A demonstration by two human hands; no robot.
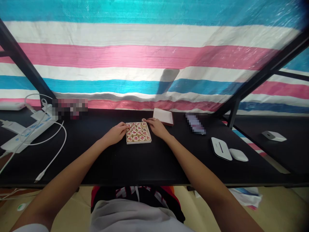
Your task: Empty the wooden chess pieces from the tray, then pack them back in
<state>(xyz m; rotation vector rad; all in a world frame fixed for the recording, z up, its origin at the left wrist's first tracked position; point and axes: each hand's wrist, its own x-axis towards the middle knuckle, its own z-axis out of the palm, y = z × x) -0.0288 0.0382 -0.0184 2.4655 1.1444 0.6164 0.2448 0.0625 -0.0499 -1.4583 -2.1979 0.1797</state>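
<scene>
box: the white box (pixel 139 142) lies flat on the black desk (pixel 145 166), between the two hands.
pieces: round pieces (pixel 139 132), mostly marked with red characters, sit in rows inside the box.
left hand: the left hand (pixel 117 131) is at the box's left side, fingertips on its far left edge and the pieces there; whether it grips anything, i cannot tell.
right hand: the right hand (pixel 157 127) is at the box's far right corner, pinching a lone piece (pixel 144 120) by its fingertips just beyond the rim.
tray: a shallow tray (pixel 163 116), pale inside with a reddish-brown edge, lies beyond the box to its right.
right of the box: a pixelated flat thing (pixel 195 123); farther right and nearer the person, a slim white device (pixel 221 149) beside a rounded white case (pixel 238 155).
left of the box: a power strip (pixel 31 128) with white cables, one ending in a plug (pixel 41 175) nearer the person.
beyond the box: a striped sheet (pixel 120 58) in blue, white and pink hangs behind the desk.
</scene>
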